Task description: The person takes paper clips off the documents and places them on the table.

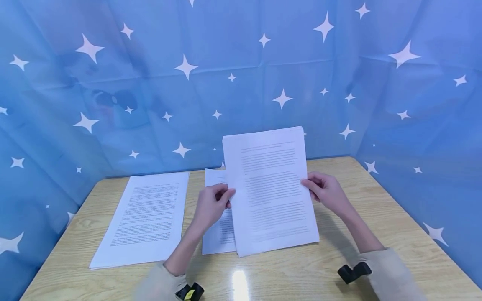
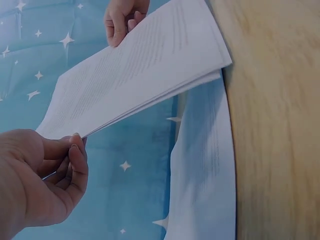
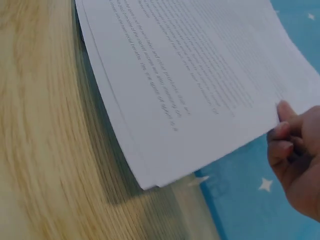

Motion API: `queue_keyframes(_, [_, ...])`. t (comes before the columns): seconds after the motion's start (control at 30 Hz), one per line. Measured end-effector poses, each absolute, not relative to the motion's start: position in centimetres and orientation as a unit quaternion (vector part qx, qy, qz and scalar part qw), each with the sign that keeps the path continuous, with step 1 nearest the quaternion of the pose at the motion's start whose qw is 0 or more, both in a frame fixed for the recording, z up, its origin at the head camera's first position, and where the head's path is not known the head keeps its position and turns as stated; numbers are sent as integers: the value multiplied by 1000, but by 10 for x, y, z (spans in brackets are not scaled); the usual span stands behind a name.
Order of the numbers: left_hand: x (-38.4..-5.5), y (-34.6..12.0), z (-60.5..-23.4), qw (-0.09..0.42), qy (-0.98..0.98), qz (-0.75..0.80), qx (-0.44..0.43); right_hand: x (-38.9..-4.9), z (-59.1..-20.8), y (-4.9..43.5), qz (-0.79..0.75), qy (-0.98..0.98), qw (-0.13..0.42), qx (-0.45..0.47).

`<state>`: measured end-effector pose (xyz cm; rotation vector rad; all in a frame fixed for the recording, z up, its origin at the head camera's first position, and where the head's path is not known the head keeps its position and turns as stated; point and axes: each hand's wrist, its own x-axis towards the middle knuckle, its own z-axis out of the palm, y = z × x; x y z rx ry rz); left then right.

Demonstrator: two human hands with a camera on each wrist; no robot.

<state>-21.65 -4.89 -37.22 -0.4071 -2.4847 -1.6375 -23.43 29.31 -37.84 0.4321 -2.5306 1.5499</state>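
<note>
Both hands hold up a thin stack of printed paper sheets (image 1: 269, 192), its text side facing the head camera. The left hand (image 1: 212, 205) pinches the left edge between thumb and fingers. On the opposite edge, the right hand (image 1: 325, 190) pinches with its thumb in front. The sheets are slightly out of line at the corners, as the right wrist view shows at the stack's lower corner. Behind the raised stack, another printed sheet (image 1: 220, 234) lies on the table, partly hidden by the stack and the left hand.
A separate pile of printed paper (image 1: 147, 217) lies at the left of the wooden table (image 1: 282, 276). A blue curtain with white stars (image 1: 233, 96) hangs along the back and sides. Dark bands with small devices sit at both wrists.
</note>
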Motion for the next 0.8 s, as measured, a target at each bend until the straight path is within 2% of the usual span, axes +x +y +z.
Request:
queue_keyframes(0.2, [-218,-32,-376,44,-820,-549,-156,-237,-381,311,504,-849,101,123])
queue_keyframes(0.43, [-217,-14,-378,6,-816,-551,-174,-237,-380,328,499,-855,101,97])
queue_keyframes(0.8, [-225,21,-388,-4,-803,-573,-164,-240,-385,356,459,-880,109,59])
